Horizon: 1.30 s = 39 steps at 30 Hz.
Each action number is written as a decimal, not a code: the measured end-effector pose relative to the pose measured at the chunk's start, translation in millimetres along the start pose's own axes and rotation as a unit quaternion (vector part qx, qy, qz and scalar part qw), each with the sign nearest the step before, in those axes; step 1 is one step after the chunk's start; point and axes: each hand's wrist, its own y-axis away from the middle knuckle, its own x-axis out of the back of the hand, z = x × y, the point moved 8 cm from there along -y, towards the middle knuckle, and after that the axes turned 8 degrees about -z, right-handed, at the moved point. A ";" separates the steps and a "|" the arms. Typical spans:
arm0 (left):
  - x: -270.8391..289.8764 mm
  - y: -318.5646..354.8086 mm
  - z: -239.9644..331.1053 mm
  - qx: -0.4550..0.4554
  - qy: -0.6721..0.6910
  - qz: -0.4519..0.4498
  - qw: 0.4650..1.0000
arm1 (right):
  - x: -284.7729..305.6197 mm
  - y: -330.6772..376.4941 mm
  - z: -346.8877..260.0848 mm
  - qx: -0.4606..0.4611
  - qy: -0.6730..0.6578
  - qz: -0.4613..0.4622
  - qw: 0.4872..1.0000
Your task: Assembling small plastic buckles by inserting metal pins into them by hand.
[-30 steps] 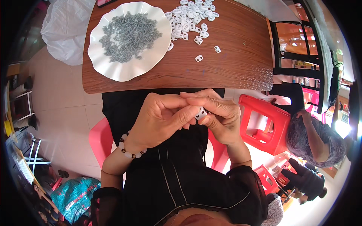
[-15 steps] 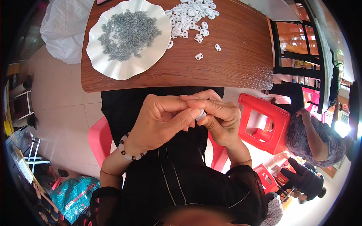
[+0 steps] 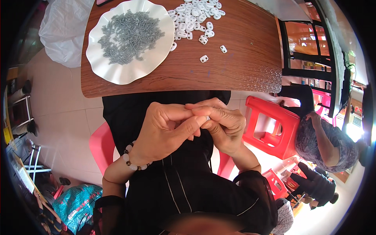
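One small white piece (image 3: pixel 208 118), pinched over the lap, just short of the table edge; only a sliver shows, so its turn and any holes are hidden. Left hand (image 3: pixel 166 127) grips it, thumb laid across and covering most of it. Right hand (image 3: pixel 225 123) closes on it from the other side, thumb beneath, index finger arched over. Fingertips of both meet; likely a two-sided brace, since so small a part would slip from a looser hold. Whether anything else sits inside the grasp: cannot tell.

Ahead, on the wood-grain table (image 3: pixel 250 66), a heap of white two-holed cord-lock parts (image 3: pixel 196 15), a couple of strays lying nearer. Left of the heap, a scalloped white plate (image 3: pixel 115 74) bearing what look like grey coil springs (image 3: pixel 131 35). Rim probably serves to stop them rolling; the flatter parts seem to need no dish. Both supplies lie within easy reach, I judge.

Further out: red plastic stool (image 3: pixel 290 137) to the right, white plastic bag (image 3: pixel 60 35) to the left.
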 end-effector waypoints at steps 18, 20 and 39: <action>-0.4 -2.6 -0.9 0.058 0.025 -0.030 0.998 | -0.7 -4.5 -3.7 0.015 -0.001 -0.052 0.999; -1.7 -1.5 1.3 0.055 0.031 -0.027 0.998 | -1.0 -2.5 -5.8 0.027 0.007 -0.034 0.999; -1.3 -9.6 -3.2 0.024 0.048 0.001 0.999 | 5.6 -6.7 12.1 -0.009 -0.035 -0.011 0.999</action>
